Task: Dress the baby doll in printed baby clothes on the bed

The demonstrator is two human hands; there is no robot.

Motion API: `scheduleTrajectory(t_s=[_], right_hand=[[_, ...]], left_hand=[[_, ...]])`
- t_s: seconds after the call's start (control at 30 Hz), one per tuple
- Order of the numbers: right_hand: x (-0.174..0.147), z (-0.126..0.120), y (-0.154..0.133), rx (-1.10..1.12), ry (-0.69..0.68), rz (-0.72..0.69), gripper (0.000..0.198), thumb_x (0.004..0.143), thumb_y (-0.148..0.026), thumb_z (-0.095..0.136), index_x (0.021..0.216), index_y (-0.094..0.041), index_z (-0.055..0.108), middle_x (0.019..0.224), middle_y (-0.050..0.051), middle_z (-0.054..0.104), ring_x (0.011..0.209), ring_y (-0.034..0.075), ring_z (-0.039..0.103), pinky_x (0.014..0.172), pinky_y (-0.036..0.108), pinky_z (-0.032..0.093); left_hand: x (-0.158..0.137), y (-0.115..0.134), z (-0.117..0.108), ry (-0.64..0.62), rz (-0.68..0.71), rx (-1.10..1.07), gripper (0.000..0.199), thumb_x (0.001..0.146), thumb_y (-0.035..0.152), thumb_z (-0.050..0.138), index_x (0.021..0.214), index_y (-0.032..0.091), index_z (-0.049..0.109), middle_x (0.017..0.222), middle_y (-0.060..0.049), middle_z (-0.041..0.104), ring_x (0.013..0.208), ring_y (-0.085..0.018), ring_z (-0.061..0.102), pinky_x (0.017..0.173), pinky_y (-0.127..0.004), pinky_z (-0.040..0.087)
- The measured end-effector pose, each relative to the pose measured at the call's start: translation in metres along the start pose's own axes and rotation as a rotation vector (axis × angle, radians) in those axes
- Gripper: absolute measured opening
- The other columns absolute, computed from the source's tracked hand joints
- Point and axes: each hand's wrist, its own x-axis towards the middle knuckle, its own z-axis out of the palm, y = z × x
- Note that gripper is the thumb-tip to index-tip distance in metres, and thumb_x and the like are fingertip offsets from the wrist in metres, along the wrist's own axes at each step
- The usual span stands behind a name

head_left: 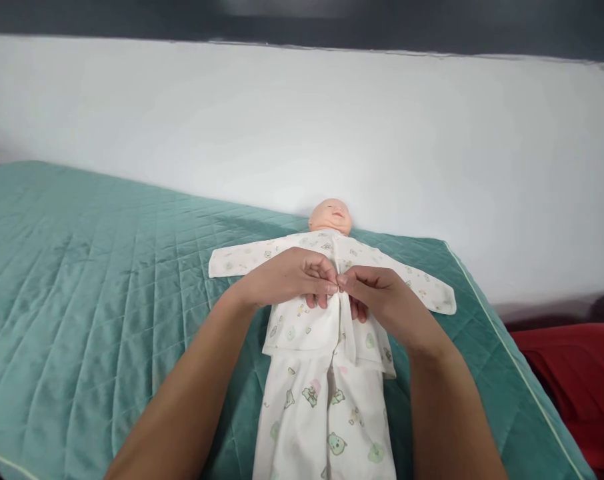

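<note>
A baby doll (331, 217) lies on its back, dressed in a white printed top (302, 328) and matching trousers (309, 413). My left hand (302, 275) pinches one front edge of the top at mid-chest. From the other side, my right hand (371, 288) pinches the opposite edge, and the fingertips of both hands meet. Whatever fastener may sit between the fingertips is hidden. Below my hands the front edges of the top hang apart slightly. Both sleeves stretch out sideways, flat on the bed cover.
A green quilted cover (107, 287) spreads under the doll, with its piped edge on the right. Behind the doll's head stands a white wall (262, 127) with a dark band above. A red object (572, 380) stands beyond the right edge.
</note>
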Motion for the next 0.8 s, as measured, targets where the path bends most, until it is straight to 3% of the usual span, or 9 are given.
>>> scheduleTrajectory(t_s=[0.23, 0.37, 0.53, 0.8], right_hand=[[0.003, 0.0, 0.002, 0.031, 0.0, 0.029, 0.042, 0.094, -0.049, 0.056, 0.065, -0.018, 0.059, 0.06, 0.002, 0.065, 0.055, 0.011, 0.057, 0.056, 0.024, 0.046], [0.003, 0.002, 0.0, 0.147, 0.02, 0.042, 0.035, 0.094, -0.049, 0.054, 0.077, -0.019, 0.059, 0.067, 0.003, 0.069, 0.059, 0.015, 0.066, 0.054, 0.024, 0.049], [0.002, 0.002, 0.001, 0.206, 0.037, 0.04, 0.036, 0.093, -0.054, 0.054, 0.083, -0.019, 0.056, 0.073, 0.006, 0.072, 0.062, 0.017, 0.07, 0.053, 0.024, 0.05], [0.001, 0.002, -0.001, 0.14, 0.03, 0.061, 0.027, 0.092, -0.046, 0.056, 0.085, -0.019, 0.058, 0.078, 0.006, 0.073, 0.066, 0.017, 0.071, 0.056, 0.025, 0.052]], left_hand=[[0.005, -0.001, 0.004, 0.069, -0.013, -0.041, 0.022, 0.079, 0.035, 0.075, 0.083, 0.015, 0.066, 0.069, -0.001, 0.066, 0.062, -0.01, 0.062, 0.059, -0.022, 0.051], [0.006, -0.001, 0.005, 0.101, -0.031, -0.002, 0.017, 0.078, 0.029, 0.074, 0.077, 0.015, 0.064, 0.065, 0.0, 0.063, 0.061, -0.01, 0.061, 0.057, -0.022, 0.051], [0.003, 0.004, 0.008, 0.114, -0.077, 0.038, 0.015, 0.077, 0.03, 0.072, 0.078, 0.016, 0.068, 0.07, -0.002, 0.067, 0.066, -0.012, 0.064, 0.063, -0.024, 0.054], [-0.003, 0.013, 0.017, 0.212, -0.054, 0.245, 0.008, 0.077, 0.023, 0.06, 0.076, 0.018, 0.066, 0.071, 0.0, 0.067, 0.065, -0.012, 0.062, 0.054, -0.021, 0.046]])
